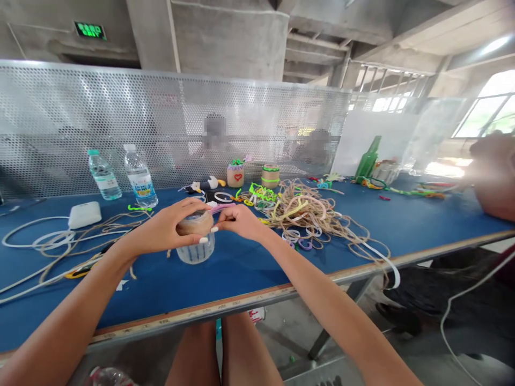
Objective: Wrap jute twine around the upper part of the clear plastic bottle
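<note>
Your left hand (pixel 161 225) was curved over the top of a clear plastic cup (pixel 196 251), its fingers closed around the twine band (pixel 195 223) on the cup's upper part. Your right hand (pixel 241 221) was narrowed to a pinch at that band's right side, just beside a pink pipe cleaner (pixel 222 207). The cup was directly ahead of you, over the near half of the blue table (pixel 241 292); I could not tell whether its base touched the top. It looked light and thin-walled, so a hard squeeze might dent it, and the bare plastic would likely be slippery. The rough twine band looked like the surer place to hold.

Beyond it, a tangle of jute twine (pixel 306 214) lay at 3 o'clock, green pipe cleaners (pixel 261 192) at 2, two twine-wrapped jars (pixel 235 176) at 1, and a plush bird (pixel 203 185) at 12. Two water bottles (pixel 140 176) stood at 11, a white adapter (pixel 84 214) lay at 9, and a perforated metal screen (pixel 120 118) rose behind everything.
</note>
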A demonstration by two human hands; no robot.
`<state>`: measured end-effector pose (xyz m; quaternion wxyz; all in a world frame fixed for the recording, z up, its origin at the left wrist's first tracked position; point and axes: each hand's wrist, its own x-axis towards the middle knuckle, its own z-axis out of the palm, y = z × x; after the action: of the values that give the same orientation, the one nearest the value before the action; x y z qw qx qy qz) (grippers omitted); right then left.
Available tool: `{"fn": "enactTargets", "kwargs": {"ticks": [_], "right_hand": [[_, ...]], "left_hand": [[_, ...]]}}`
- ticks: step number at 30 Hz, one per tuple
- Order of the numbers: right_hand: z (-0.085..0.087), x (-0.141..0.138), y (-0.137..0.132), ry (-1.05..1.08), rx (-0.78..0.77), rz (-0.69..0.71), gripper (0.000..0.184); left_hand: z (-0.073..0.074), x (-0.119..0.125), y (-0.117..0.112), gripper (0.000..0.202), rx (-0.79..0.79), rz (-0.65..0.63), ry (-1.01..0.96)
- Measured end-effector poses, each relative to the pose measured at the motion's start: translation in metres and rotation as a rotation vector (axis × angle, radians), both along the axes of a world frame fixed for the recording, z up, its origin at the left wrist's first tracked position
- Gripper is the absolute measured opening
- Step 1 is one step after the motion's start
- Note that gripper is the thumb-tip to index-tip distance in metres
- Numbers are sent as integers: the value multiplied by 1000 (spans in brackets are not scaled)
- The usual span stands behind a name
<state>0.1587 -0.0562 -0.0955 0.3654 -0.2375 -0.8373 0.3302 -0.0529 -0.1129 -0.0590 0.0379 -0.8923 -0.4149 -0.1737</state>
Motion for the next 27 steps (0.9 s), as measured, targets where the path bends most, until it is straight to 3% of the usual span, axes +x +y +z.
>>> {"fn": "enactTargets", "kwargs": {"ticks": [8, 14, 18, 22, 25, 27], "right_hand": [[7, 12, -1, -32, 51, 2, 14], [1, 5, 4, -4, 44, -17, 14], [-7, 0, 9, 53, 11, -5, 14], [-12, -2, 10, 46, -66, 71, 43], [-14, -4, 11, 48, -103, 157, 48], [-15, -5, 11, 67, -95, 136, 50]], "left_hand": [[6, -2, 1, 52, -78, -101, -88], [4, -2, 5, 52, -89, -180, -177], [-3, 4, 7, 32, -42, -222, -336], [-13, 11, 12, 43, -22, -236, -551], [-18, 14, 12, 52, 174, -146, -537], [-19, 17, 9, 54, 336, 87, -487]]}}
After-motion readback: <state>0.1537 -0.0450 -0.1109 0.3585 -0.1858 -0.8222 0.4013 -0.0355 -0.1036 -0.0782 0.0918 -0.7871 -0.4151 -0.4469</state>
